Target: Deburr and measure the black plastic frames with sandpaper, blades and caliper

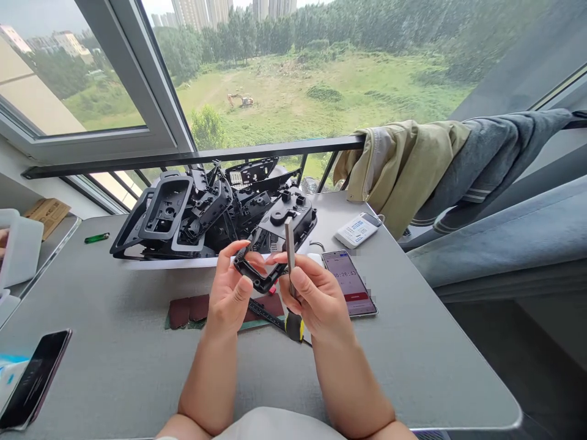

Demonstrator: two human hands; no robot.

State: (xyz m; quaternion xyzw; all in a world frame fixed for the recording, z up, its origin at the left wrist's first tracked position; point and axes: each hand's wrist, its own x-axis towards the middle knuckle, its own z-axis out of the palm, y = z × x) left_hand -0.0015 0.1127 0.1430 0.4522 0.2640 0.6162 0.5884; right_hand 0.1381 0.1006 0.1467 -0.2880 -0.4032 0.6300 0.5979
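My left hand (230, 293) pinches a black plastic frame-shaped part (261, 278) between thumb and fingers, holding it raised above the table. Closed around a flat grey metal file (290, 244), my right hand (316, 293) keeps it upright, while its index finger reaches to the right end of the black part. The file stands beside the part; whether they touch I cannot tell. Just below my right hand a black-and-yellow handle (294, 326) shows; its link to the file is hidden. Under my hands lie dark red sandpaper strips (188, 310) and a black toothed strip (266, 313).
Behind my hands a white tray (172, 264) is heaped with black plastic parts (220, 208). A phone with a running timer (351, 284) and a white device (358, 230) lie right. Left are a green object (96, 238) and another phone (36, 379). Clothes (413, 159) hang over the railing.
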